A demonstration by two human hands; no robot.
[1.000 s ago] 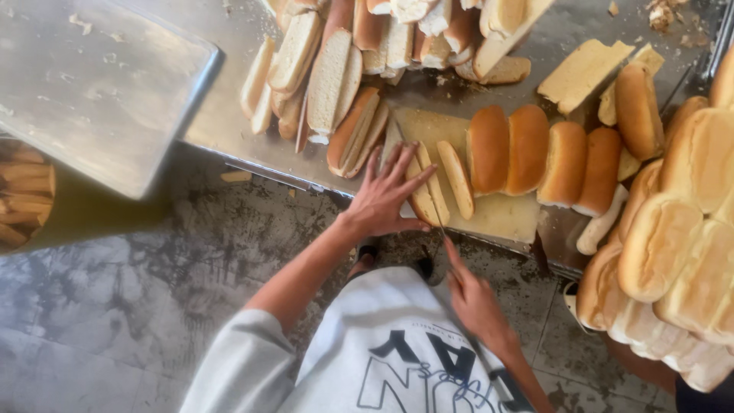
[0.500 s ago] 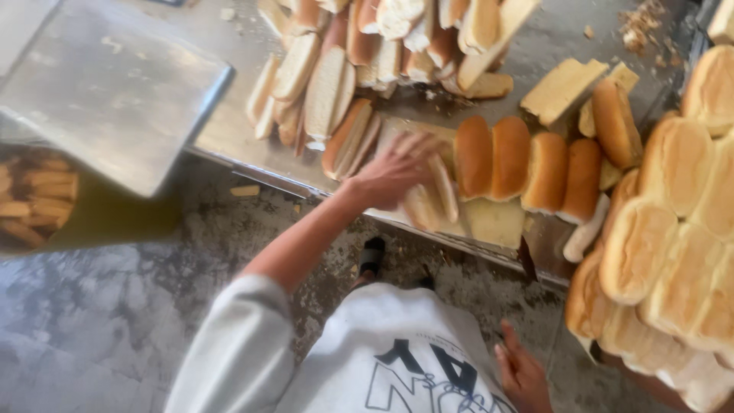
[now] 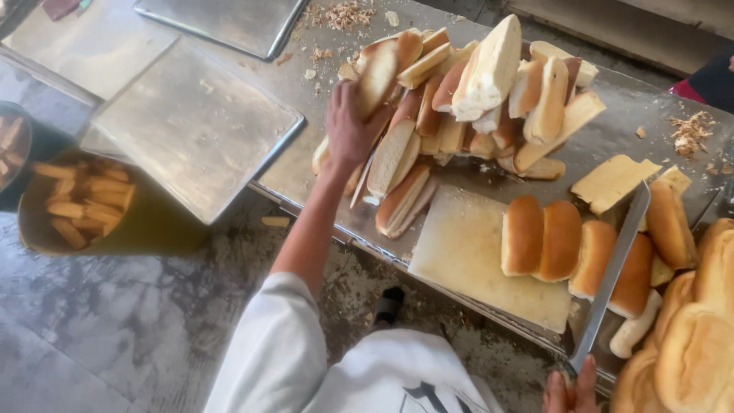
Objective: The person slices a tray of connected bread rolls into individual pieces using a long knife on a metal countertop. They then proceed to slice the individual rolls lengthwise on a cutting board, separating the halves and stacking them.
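Observation:
My left hand (image 3: 348,130) reaches over the metal table and grips sliced bread (image 3: 380,76), pressing it against the left side of a heap of cut bread slices (image 3: 474,99). At the bottom edge of the view, my right hand (image 3: 569,391) holds a long knife (image 3: 612,279); its blade points up across the row of whole buns. Those whole buns (image 3: 539,237) stand side by side on a pale cutting board (image 3: 466,252), whose left part is bare.
Two flat metal trays (image 3: 191,126) (image 3: 222,23) lie at the left of the steel table (image 3: 306,160). A bowl of toasted bread sticks (image 3: 76,206) sits below on the left. More buns (image 3: 688,344) are stacked at the right. Crumbs (image 3: 688,130) are scattered about.
My left hand lifted the cut slices off the cutting board and carried them left to the heap. My right hand dropped toward my body with the knife.

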